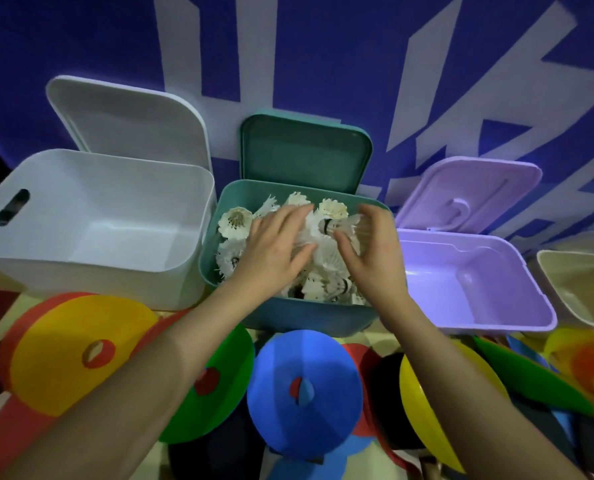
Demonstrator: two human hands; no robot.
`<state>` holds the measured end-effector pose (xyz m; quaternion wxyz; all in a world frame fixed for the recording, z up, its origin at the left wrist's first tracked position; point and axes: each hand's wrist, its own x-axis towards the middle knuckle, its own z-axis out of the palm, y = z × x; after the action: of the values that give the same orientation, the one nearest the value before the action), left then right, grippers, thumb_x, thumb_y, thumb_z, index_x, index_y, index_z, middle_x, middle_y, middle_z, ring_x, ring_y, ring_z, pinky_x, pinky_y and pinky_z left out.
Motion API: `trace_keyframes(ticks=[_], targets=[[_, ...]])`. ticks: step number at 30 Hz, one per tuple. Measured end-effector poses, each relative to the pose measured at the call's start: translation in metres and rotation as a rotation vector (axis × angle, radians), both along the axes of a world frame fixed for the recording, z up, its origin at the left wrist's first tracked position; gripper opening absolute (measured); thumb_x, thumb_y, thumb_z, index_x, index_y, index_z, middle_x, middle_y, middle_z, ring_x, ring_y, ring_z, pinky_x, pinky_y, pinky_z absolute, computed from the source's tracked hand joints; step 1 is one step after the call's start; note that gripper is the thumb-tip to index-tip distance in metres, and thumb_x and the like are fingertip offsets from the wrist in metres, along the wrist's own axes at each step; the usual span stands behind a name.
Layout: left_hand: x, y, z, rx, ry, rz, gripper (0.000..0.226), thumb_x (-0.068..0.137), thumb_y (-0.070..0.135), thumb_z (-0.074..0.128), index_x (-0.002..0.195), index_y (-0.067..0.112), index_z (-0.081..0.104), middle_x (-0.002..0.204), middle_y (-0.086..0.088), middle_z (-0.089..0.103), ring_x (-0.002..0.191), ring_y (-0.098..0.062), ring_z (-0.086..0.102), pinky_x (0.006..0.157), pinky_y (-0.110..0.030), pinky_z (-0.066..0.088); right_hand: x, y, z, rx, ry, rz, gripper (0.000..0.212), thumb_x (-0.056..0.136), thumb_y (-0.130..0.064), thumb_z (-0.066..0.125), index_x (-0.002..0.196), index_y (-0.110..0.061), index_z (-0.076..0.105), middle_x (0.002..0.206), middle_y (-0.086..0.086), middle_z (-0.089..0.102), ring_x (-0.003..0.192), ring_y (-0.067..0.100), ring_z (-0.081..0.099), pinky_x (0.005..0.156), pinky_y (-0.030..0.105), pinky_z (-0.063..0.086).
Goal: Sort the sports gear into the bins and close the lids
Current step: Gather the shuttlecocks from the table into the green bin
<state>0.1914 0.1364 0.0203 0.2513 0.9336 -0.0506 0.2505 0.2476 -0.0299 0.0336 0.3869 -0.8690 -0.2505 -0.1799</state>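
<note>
Nearest the camera, flat round foam discs lie loose in a heap, unsorted: yellow-on-red disc, green disc, blue disc, another yellow disc, plus more green and orange ones at far right, blurred. None of these is in a bin yet, so most of the sorting looks still to do.

Just past the discs, both forearms reach forward over the middle teal plastic bin. Teal bin holds a pile of white feather shuttlecocks, heaped near rim level. Left hand lies palm-down on the pile, fingers straight and spread, pressing or touching feathers, not curled round anything. Right hand has fingers and thumb curled around one shuttlecock with black-banded cork, held at the top of the pile, cork pointing toward the left hand's fingertips. Judged step: settling or adding shuttlecocks into the teal bin.

Left of it, the large white plastic bin shows only bare floor, nothing inside. Right of it, the lilac plastic bin likewise shows nothing inside. A beige bin at far right edge, contents not visible.

Farther back, all visible lids stand open: white lid, teal lid, lilac lid. No lid closed yet. Behind, blue wall with white lettering.
</note>
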Motion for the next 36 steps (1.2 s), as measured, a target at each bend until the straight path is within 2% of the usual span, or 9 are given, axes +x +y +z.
trace_keyframes(ticks=[3,6,11,16,18,20,23,29,36], targets=[[-0.005,0.022,0.01,-0.175,-0.07,0.092,0.053,0.089,0.037,0.049,0.133,0.008,0.046,0.12,-0.012,0.047,0.108,-0.021,0.045,0.096,-0.031,0.035,0.002,0.017,0.001,-0.057,-0.042,0.026,0.048,0.088,-0.026,0.064,0.126,-0.001,0.05,0.122,0.014,0.054,0.113,0.023,0.048,0.095,0.029,0.038],[-0.002,0.048,0.009,-0.147,-0.055,0.199,0.05,0.089,0.027,0.058,0.133,0.005,0.046,0.121,-0.014,0.046,0.11,-0.023,0.045,0.096,-0.026,0.032,0.005,0.036,-0.001,-0.059,-0.065,0.05,0.049,0.09,-0.027,0.06,0.13,-0.001,0.049,0.125,0.016,0.053,0.116,0.027,0.049,0.096,0.032,0.04],[0.006,0.072,-0.007,-0.003,0.25,0.185,0.059,0.091,0.018,0.057,0.142,0.005,0.032,0.144,-0.011,0.034,0.127,-0.029,0.039,0.107,-0.039,0.029,0.003,0.059,0.007,0.027,-0.253,0.127,0.043,0.091,-0.022,0.059,0.126,0.002,0.052,0.121,0.016,0.055,0.114,0.026,0.051,0.097,0.034,0.043],[0.005,0.072,-0.014,0.093,0.362,0.06,0.063,0.097,0.036,0.042,0.15,0.019,0.012,0.155,0.0,0.022,0.138,-0.021,0.026,0.112,-0.038,0.02,0.001,0.049,-0.016,-0.229,-0.035,0.195,0.051,0.089,-0.031,0.056,0.134,-0.007,0.049,0.125,0.01,0.057,0.114,0.023,0.053,0.094,0.036,0.047],[0.005,0.07,-0.018,0.151,0.386,0.044,0.057,0.1,0.037,0.031,0.15,0.023,0.009,0.155,0.002,0.02,0.14,-0.017,0.022,0.113,-0.034,0.016,-0.001,0.044,-0.03,-0.374,0.053,0.26,0.058,0.093,-0.04,0.045,0.142,-0.01,0.039,0.14,0.01,0.047,0.128,0.025,0.044,0.106,0.04,0.039],[0.01,0.072,-0.022,0.223,0.411,0.058,0.051,0.101,0.037,0.023,0.15,0.023,0.013,0.156,0.004,0.019,0.142,-0.013,0.018,0.115,-0.033,0.008,-0.003,0.045,-0.034,-0.522,0.133,0.333,0.067,0.093,-0.053,0.022,0.149,-0.016,0.02,0.155,0.002,0.024,0.143,0.018,0.02,0.118,0.037,0.014],[0.017,0.074,-0.023,0.324,0.453,0.058,0.049,0.102,0.037,0.018,0.149,0.023,0.018,0.155,0.005,0.021,0.142,-0.012,0.018,0.115,-0.035,0.004,-0.002,0.051,-0.032,-0.697,0.258,0.347,0.068,0.092,-0.06,0.002,0.151,-0.026,-0.002,0.157,-0.012,-0.005,0.143,0.003,-0.009,0.114,0.031,-0.015],[0.01,0.072,-0.028,0.377,0.565,0.008,0.049,0.102,0.037,0.015,0.149,0.026,0.014,0.156,0.008,0.011,0.144,-0.01,0.008,0.115,-0.038,-0.003,0.002,0.064,-0.038,-0.823,0.33,0.302,0.06,0.099,-0.049,0.011,0.15,-0.024,-0.008,0.157,-0.008,-0.011,0.143,0.006,-0.011,0.114,0.037,-0.014],[0.005,0.072,-0.013,0.191,0.527,0.045,0.049,0.102,0.037,0.023,0.149,0.031,0.01,0.157,0.002,0.01,0.143,-0.019,0.015,0.117,-0.04,0.005,0.004,0.053,-0.023,-0.772,0.313,0.266,0.06,0.099,-0.05,0.019,0.151,-0.026,0.001,0.159,-0.006,-0.001,0.145,0.014,0.0,0.113,0.041,-0.012]])
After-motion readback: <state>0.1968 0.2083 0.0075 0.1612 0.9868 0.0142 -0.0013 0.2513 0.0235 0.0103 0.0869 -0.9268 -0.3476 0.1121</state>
